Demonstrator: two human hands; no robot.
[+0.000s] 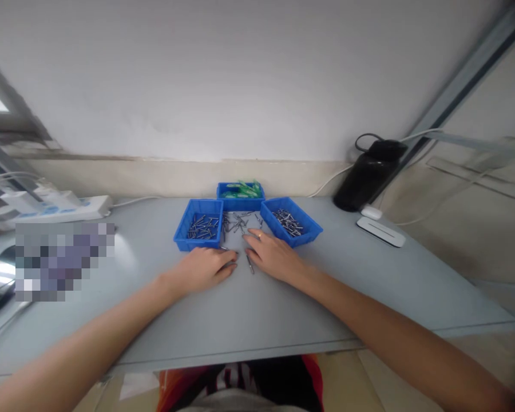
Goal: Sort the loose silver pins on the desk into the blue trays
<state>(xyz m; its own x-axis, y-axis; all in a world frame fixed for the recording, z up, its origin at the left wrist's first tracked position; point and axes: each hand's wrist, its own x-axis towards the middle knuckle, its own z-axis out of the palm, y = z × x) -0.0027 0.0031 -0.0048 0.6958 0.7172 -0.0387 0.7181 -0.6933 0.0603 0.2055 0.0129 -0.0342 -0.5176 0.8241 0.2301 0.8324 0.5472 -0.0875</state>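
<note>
My left hand (206, 268) rests on the grey table in front of the left blue bin, fingers bent, with thumb and forefinger apart. A thin metal pin (228, 248) lies against the far side of its fingertips; I cannot make out any grip on it. My right hand (272, 254), a ring on one finger, reaches in from the right with its fingers extended and spread. Just below its fingertips is another slim metal rod (250, 265). Beyond both hands, several loose metal pins (239, 222) are scattered between the bins.
The left blue bin (182, 239) and right blue bin (311, 229) hold many metal pins. Behind them, a blue bin (240, 202) contains green-and-clear pieces (244, 189). A black bottle (367, 177) and white device (381, 232) stand right; a power strip (68, 210) lies left.
</note>
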